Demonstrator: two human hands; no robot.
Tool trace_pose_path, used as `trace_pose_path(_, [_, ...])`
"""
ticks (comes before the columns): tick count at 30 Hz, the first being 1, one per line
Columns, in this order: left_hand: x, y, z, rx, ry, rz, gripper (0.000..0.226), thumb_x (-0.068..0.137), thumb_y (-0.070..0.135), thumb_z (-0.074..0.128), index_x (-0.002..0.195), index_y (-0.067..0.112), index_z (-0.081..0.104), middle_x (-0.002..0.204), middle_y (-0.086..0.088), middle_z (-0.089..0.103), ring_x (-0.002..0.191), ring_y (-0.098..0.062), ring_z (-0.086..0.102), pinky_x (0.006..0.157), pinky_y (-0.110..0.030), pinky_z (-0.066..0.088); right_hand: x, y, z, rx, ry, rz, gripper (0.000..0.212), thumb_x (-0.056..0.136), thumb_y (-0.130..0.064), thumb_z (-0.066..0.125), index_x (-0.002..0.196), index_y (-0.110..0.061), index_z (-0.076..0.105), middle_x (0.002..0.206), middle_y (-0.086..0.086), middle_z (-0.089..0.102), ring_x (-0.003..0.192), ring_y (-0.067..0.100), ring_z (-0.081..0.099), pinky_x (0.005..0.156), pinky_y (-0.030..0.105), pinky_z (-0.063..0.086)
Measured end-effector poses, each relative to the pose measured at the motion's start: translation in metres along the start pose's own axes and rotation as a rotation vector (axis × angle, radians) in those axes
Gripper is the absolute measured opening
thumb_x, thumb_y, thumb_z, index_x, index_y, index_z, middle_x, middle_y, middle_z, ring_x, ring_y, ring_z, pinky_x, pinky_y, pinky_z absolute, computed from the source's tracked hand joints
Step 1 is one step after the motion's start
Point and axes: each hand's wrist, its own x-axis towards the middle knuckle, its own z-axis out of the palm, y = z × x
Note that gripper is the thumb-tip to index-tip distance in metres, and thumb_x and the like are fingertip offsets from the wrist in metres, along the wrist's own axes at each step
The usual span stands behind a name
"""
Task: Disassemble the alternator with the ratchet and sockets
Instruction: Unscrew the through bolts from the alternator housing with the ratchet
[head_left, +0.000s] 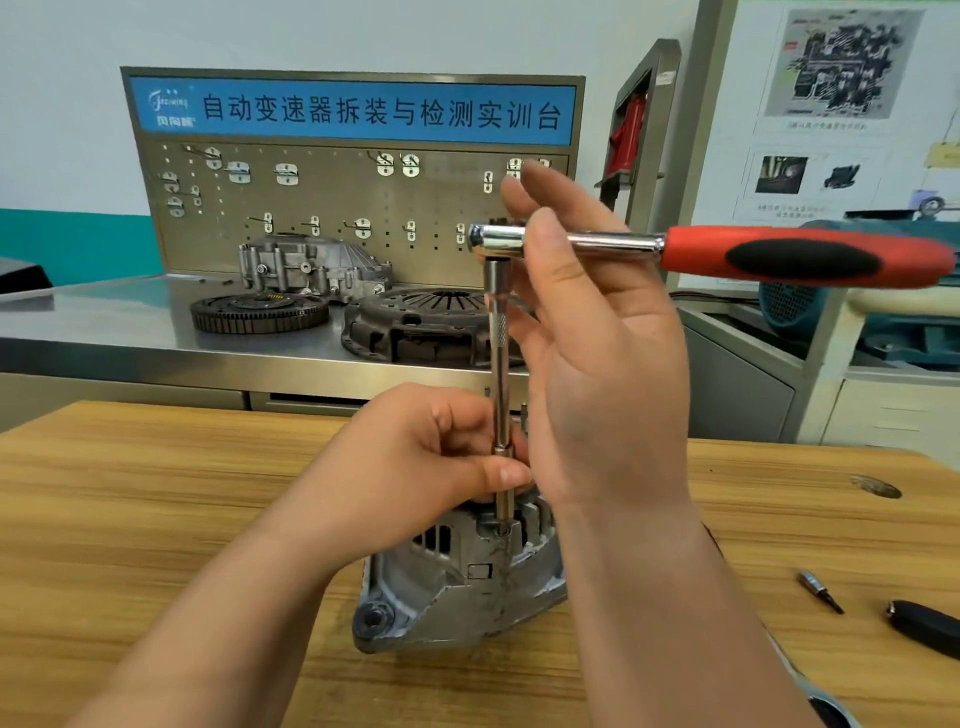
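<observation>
Alternator (457, 571) is lying on the wooden table (156, 493), directly below both hands. Its grey finned housing is facing the person, with a mounting ear at the near-left corner.

Left hand (415, 457) is hovering just above the housing. It is curling its fingers round the lower part of the extension bar (500, 364), with the thumb pressing across the front. The bar is standing upright, its lower end meeting the top of the alternator.

Right hand (597, 364), above and to the right of the left hand, is pinching the chrome neck of the ratchet (727, 249), thumb in front and fingers behind. The fingers are standing fairly straight and the palm is facing left. The ratchet is lying level, its head sitting on top of the extension bar. Its red and black handle is projecting to the right of the right hand, with nothing gripping it.

To the right of the right forearm, a small bit (820, 590) and a black object (924, 626) are lying on the table, near each other but apart. The frame edge is cutting off the black object.

Beyond the hands, a steel bench (130, 322) is carrying a toothed flywheel (260, 312), a clutch cover (426, 327) and an aluminium casing (311, 267). Behind them a pegboard (353, 208) with hooks is standing under a blue sign (353, 111). Far right of the right hand, a teal machine (883, 322) is sitting below wall posters (841, 67).
</observation>
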Motion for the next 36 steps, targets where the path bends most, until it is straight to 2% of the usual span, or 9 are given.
trace_pose_path(2, [0.0006, 0.0005, 0.0009, 0.023, 0.013, -0.003, 0.038, 0.074, 0.017, 0.076, 0.089, -0.014, 0.061, 0.083, -0.032, 0.066, 0.077, -0.045, 0.064, 0.076, -0.054, 0.054, -0.0004, 0.0007, 0.0008, 0.038, -0.014, 0.031, 0.019, 0.094, -0.024, 0.052, 0.106, -0.023, 0.067, 0.108, 0.014, 0.069, 0.09, 0.02, 0.063, 0.085, 0.028, 0.049])
trace_pose_path(6, [0.0006, -0.0026, 0.0013, 0.04, 0.04, 0.054, 0.022, 0.074, 0.022, 0.075, 0.061, 0.009, 0.063, 0.052, -0.003, 0.058, 0.052, -0.011, 0.05, 0.052, -0.026, 0.046, 0.0042, -0.0005, -0.0057, 0.202, -0.011, 0.247, 0.03, 0.094, -0.039, 0.043, 0.099, -0.019, 0.064, 0.093, 0.002, 0.075, 0.079, 0.02, 0.07, 0.077, 0.028, 0.054])
trace_pose_path(9, [-0.0011, -0.0004, 0.0003, 0.026, -0.016, 0.075, 0.025, 0.078, 0.025, 0.068, 0.058, 0.014, 0.058, 0.048, 0.011, 0.045, 0.048, -0.003, 0.037, 0.048, -0.016, 0.033, 0.0058, -0.0021, -0.0066, 0.251, 0.017, 0.243, 0.026, 0.088, -0.036, 0.049, 0.101, -0.019, 0.065, 0.092, 0.001, 0.075, 0.078, 0.018, 0.069, 0.073, 0.026, 0.052])
trace_pose_path(16, [0.0, -0.0035, 0.0024, 0.053, 0.073, 0.08, 0.027, 0.074, 0.023, 0.074, 0.087, -0.001, 0.07, 0.075, -0.01, 0.073, 0.074, -0.028, 0.069, 0.075, -0.04, 0.057, 0.0022, 0.0012, -0.0015, -0.101, 0.073, -0.161, 0.021, 0.091, -0.012, 0.054, 0.103, -0.021, 0.068, 0.105, -0.005, 0.071, 0.101, 0.01, 0.064, 0.091, 0.03, 0.048])
trace_pose_path(20, [-0.0016, 0.0014, -0.0017, -0.006, -0.028, 0.072, 0.054, 0.072, 0.038, 0.063, 0.092, -0.013, 0.063, 0.087, -0.033, 0.065, 0.083, -0.047, 0.062, 0.079, -0.057, 0.051, 0.0, 0.0012, -0.001, 0.029, 0.017, -0.009, 0.023, 0.094, -0.025, 0.047, 0.108, -0.023, 0.065, 0.111, -0.003, 0.071, 0.095, 0.024, 0.07, 0.081, 0.029, 0.052])
trace_pose_path(25, [-0.0011, 0.0016, 0.001, -0.038, 0.006, 0.065, 0.022, 0.076, 0.02, 0.067, 0.068, 0.0, 0.062, 0.056, 0.007, 0.066, 0.057, -0.001, 0.061, 0.056, -0.016, 0.049, 0.0006, -0.0019, -0.0028, 0.138, 0.023, 0.105, 0.024, 0.096, -0.029, 0.047, 0.11, -0.016, 0.061, 0.101, 0.004, 0.074, 0.086, 0.019, 0.068, 0.071, 0.025, 0.051])
trace_pose_path(30, [-0.0003, -0.0005, 0.0029, -0.029, 0.089, 0.079, 0.055, 0.056, 0.045, 0.065, 0.083, -0.002, 0.069, 0.078, -0.017, 0.072, 0.077, -0.035, 0.068, 0.074, -0.048, 0.056, 0.0002, -0.0016, -0.0008, -0.029, 0.031, -0.072, 0.02, 0.091, -0.017, 0.054, 0.104, -0.022, 0.068, 0.095, 0.005, 0.07, 0.091, 0.012, 0.062, 0.083, 0.03, 0.048])
trace_pose_path(34, [-0.0012, -0.002, -0.0005, -0.006, 0.011, 0.093, 0.029, 0.073, 0.034, 0.062, 0.07, 0.006, 0.066, 0.06, -0.005, 0.064, 0.056, -0.02, 0.054, 0.055, -0.029, 0.046, 0.0003, 0.0001, -0.0018, 0.15, -0.036, 0.095, 0.023, 0.094, -0.031, 0.048, 0.106, -0.021, 0.065, 0.107, 0.001, 0.072, 0.085, 0.022, 0.069, 0.072, 0.027, 0.051])
trace_pose_path(36, [-0.0027, 0.0003, -0.0005, -0.024, 0.002, 0.07, 0.015, 0.074, 0.029, 0.062, 0.066, 0.018, 0.069, 0.06, 0.007, 0.067, 0.059, -0.007, 0.06, 0.059, -0.021, 0.05, 0.0007, -0.001, -0.0019, 0.19, -0.01, 0.162, 0.033, 0.089, -0.04, 0.046, 0.108, -0.018, 0.063, 0.103, 0.003, 0.074, 0.081, 0.021, 0.07, 0.068, 0.026, 0.053])
